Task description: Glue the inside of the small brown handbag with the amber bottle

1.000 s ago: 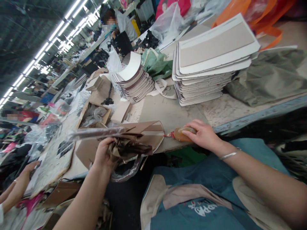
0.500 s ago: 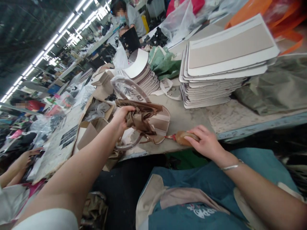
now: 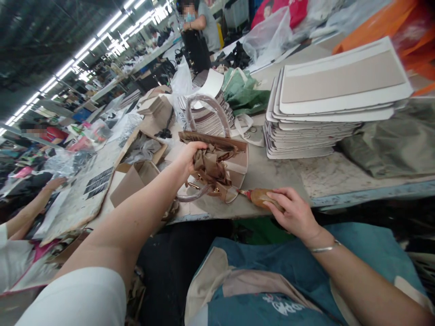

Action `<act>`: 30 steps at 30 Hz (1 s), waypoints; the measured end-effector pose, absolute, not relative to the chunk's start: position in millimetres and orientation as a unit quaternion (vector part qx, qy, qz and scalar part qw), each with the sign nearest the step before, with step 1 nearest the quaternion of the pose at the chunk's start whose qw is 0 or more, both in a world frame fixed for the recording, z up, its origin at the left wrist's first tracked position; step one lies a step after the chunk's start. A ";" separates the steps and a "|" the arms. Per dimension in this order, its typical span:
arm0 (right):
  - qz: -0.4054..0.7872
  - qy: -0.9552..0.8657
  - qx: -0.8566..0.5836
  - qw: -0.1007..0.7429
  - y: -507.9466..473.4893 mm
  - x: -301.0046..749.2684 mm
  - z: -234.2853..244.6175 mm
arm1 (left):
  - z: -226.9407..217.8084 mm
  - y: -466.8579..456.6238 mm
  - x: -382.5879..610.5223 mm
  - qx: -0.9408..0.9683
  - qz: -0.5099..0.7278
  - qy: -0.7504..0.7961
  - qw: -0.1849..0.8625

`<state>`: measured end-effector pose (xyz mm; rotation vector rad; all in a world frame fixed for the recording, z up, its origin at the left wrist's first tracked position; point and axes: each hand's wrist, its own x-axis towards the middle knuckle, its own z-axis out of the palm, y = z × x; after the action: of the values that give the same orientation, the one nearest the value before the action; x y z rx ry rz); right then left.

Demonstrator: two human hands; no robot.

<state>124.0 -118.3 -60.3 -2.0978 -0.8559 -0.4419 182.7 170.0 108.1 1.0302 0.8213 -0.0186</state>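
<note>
Can't see most of the left hand's fingers, lost in the crumpled brown lining. Can't make out the amber bottle's back end under the right hand's fingers, or tell touching from just-beside at the nozzle tip. Only getting part of the olive cloth and orange bag, both cut off right of those fingers. Far left of the left fingers, just seeing fuzzy bench clutter, too small to sort out.
</note>
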 end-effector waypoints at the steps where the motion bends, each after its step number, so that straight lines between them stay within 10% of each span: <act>1: -0.182 -0.340 -0.830 0.402 -118.2 123.8 -60.4 | 108.0 170.4 182.4 0.486 -0.010 0.376 0.789; 30: -0.211 -0.308 -0.824 0.426 -119.8 138.4 -63.6 | 108.9 170.1 181.4 0.515 -0.018 0.368 0.774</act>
<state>138.4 -119.8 -63.6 -2.0604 -0.7696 -0.5269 181.4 170.1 108.9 1.1151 0.7962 -0.0388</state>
